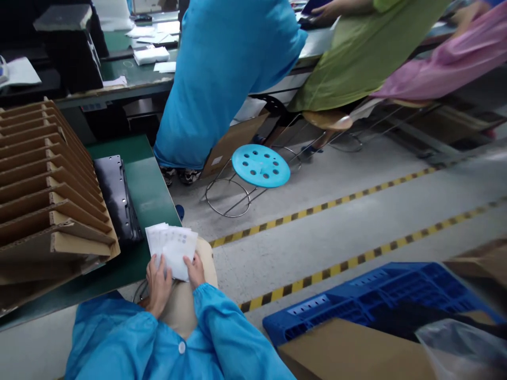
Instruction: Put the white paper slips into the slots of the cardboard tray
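While the papers sit over the lap, by the table, the left hand holds their near left part, fingers a bit apart, and the right hand pinches the right edge. They fan out past the fingertips, long sides seeming to point away. Their undersides are hidden, the marks too blurry to read

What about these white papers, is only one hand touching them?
No, the left hand and the right hand both touch the white papers.
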A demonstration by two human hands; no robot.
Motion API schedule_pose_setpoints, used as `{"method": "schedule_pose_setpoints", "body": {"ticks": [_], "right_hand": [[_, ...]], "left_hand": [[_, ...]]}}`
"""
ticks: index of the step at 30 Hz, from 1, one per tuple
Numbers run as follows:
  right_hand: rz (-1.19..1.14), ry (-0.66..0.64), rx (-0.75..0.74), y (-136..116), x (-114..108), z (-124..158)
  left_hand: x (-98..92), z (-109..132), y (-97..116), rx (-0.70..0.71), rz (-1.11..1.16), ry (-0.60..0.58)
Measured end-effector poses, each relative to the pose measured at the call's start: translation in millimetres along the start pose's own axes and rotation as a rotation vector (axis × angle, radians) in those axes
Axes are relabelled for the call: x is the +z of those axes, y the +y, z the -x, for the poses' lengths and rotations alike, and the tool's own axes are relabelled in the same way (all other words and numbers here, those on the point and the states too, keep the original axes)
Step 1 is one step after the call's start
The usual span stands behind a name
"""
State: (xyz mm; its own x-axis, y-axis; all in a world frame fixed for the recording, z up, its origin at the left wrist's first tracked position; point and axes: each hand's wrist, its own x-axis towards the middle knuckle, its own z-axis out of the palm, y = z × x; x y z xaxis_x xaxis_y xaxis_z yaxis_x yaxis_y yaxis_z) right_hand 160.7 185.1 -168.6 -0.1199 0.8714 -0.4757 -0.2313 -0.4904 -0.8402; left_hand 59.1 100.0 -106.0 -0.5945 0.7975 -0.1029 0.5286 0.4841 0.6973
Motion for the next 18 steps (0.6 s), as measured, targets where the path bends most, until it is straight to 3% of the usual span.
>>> {"method": "schedule_pose_setpoints", "body": {"ticks": [5, 10, 18], "right_hand": [[-0.037, 0.031, -0.006, 2, -12, -1], [-0.069, 0.023, -0.008, 5, -11, -2], [-0.009, 0.039, -0.047, 9, -3, -11]], "left_hand": [[-4.9, -9, -9, -0.032, 0.004, 0.025], [-10.2, -15, -19, -0.07, -0.008, 0.048], [-4.8, -14, -12, -0.104, -0.031, 0.047]]}}
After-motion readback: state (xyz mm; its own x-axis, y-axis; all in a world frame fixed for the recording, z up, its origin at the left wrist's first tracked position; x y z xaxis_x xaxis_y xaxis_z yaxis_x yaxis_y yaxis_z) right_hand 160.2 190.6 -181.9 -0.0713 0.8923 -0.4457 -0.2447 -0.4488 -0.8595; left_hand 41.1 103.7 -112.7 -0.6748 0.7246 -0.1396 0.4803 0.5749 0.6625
